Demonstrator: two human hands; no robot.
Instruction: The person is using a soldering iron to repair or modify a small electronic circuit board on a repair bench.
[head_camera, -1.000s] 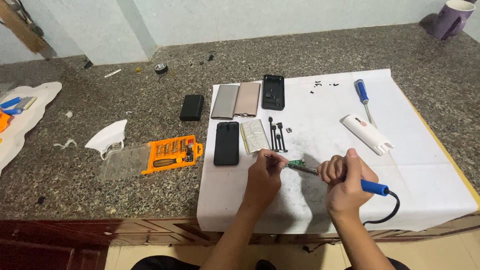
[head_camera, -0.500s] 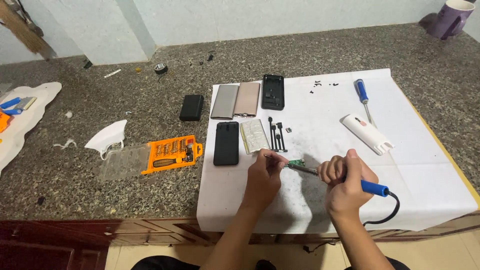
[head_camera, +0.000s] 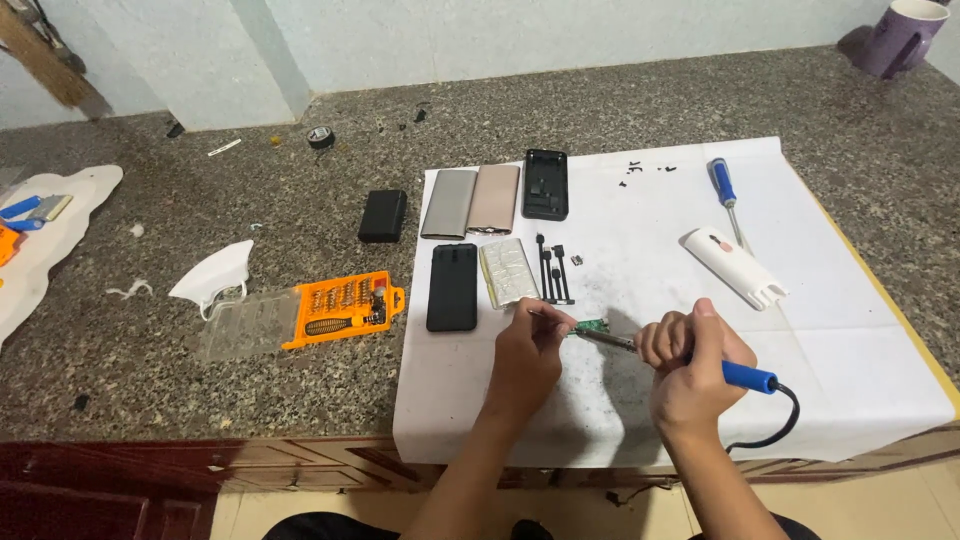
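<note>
Nothing shifts since a second ago: both hands hold same pose, work steady.

Left hand (head_camera: 527, 352), lower centre of frame, fingers pinching thin tweezers (head_camera: 548, 316) at small green circuit board (head_camera: 592, 327) on white paper sheet (head_camera: 840, 330).

Right hand (head_camera: 688, 372) fingers curled tight round blue-handled soldering iron (head_camera: 745, 376), tip touching board.

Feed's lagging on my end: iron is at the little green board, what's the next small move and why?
Probably touch the soldering iron tip to the small green circuit board. The right hand aims the tip at it, while the left hand steadies it on the white paper.
</note>
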